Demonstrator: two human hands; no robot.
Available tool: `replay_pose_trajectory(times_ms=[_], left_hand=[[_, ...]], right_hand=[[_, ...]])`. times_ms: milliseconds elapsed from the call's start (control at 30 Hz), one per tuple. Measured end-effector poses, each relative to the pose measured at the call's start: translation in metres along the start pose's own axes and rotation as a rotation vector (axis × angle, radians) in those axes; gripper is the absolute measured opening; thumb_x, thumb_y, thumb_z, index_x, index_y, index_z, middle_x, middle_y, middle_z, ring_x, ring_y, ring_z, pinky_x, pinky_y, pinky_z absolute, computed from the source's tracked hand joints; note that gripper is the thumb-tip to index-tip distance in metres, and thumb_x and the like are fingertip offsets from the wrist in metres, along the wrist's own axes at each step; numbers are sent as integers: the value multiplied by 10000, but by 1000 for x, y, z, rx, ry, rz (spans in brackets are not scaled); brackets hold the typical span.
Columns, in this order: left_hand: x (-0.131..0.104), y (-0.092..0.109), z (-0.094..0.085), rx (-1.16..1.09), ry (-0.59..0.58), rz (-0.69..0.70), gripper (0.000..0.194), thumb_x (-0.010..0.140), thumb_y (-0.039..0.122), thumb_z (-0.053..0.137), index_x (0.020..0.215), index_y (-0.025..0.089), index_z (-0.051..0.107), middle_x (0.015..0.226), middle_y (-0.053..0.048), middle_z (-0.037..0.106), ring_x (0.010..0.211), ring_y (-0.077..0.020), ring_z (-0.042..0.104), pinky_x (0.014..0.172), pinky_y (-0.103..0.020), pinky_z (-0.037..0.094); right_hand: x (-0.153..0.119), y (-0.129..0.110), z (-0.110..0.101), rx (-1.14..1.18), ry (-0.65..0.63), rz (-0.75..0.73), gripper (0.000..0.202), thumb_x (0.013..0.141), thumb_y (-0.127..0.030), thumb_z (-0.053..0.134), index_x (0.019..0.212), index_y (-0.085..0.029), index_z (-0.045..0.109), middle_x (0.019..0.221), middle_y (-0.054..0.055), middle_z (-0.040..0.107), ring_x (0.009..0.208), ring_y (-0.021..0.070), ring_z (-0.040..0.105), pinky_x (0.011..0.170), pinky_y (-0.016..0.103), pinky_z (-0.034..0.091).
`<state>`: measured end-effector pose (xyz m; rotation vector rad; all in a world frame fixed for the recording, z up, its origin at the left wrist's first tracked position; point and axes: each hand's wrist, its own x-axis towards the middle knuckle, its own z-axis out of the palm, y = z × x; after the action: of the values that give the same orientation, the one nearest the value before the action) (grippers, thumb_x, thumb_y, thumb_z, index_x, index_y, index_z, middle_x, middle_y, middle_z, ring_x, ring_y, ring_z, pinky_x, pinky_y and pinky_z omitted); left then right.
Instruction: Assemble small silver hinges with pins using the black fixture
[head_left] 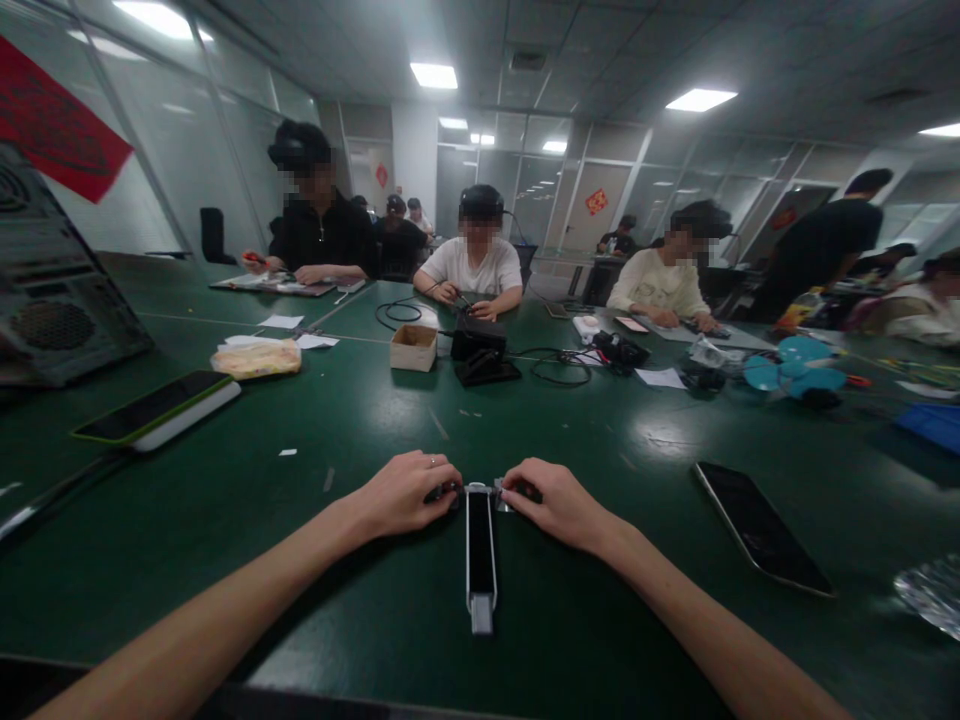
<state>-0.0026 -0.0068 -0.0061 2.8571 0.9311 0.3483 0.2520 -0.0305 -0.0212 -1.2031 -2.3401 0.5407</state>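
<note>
Two pinch grips: the bare left hand [409, 495] and the bare right hand [559, 500] each appear to grasp, between thumb and fingers, a small, clear, plastic-looking piece; the left clear piece [455, 495] is mostly hidden, the right clear piece [504, 497] shows more.
Narrow strip: a long, black-faced, white-rimmed strip [481, 545] with a pale grey end block [481, 615] lies between the hands, its block toward the wearer; whether its far end joins the clear pieces cannot be told.
Hazard at the clear pieces: they look thin, so uneven finger pressure could bend or crack them, or let one slip.
Hazard at the strip: no hand steadies the near end, so a one-sided pull could swivel it on the glossy, dark green tabletop [360, 625].
Black-screened phone: the flat, pale-edged phone [761, 530] lies beyond the right forearm; a wide elbow sweep might nudge it. No brand is visible on its face.
Green-edged slab: the dark-screened, green-edged slab [161, 405] at left shows no readable label.
Red hangings: the large red paper banner [56, 120] bears dark characters, and the red diamond-shaped paper [596, 202] on the far door bears golden marks; neither is legible.
</note>
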Motion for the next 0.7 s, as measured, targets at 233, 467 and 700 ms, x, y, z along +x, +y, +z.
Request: replay_pose_trajectory(times_ms=[233,467,700], left_hand=[[0,0,0,-6,2,7,166,885,198,511,1003,187,627,881,-34,647,749,-166,601,681,-271,438],[0,-1,0,-7,-2,7,169,887,193,512,1011,182,626,900,-40,651,760,-170,603,686,-273,435],[0,0,0,-16,-7,7,165,887,194,507,1001,187,627,888,-35,650,752,-164,601,684,-268,428]], right_hand=[[0,4,1,-8,-23,5,145,910,-287,569,979,-176,632,931,41,624,823,152,582,736,294,481],[0,2,0,-21,-44,-11,159,940,-272,519,998,-177,631,960,52,630,864,162,580,780,313,482],[0,-1,0,-65,-33,-58,159,953,-223,487,969,-153,629,926,58,628,873,170,563,787,317,468]])
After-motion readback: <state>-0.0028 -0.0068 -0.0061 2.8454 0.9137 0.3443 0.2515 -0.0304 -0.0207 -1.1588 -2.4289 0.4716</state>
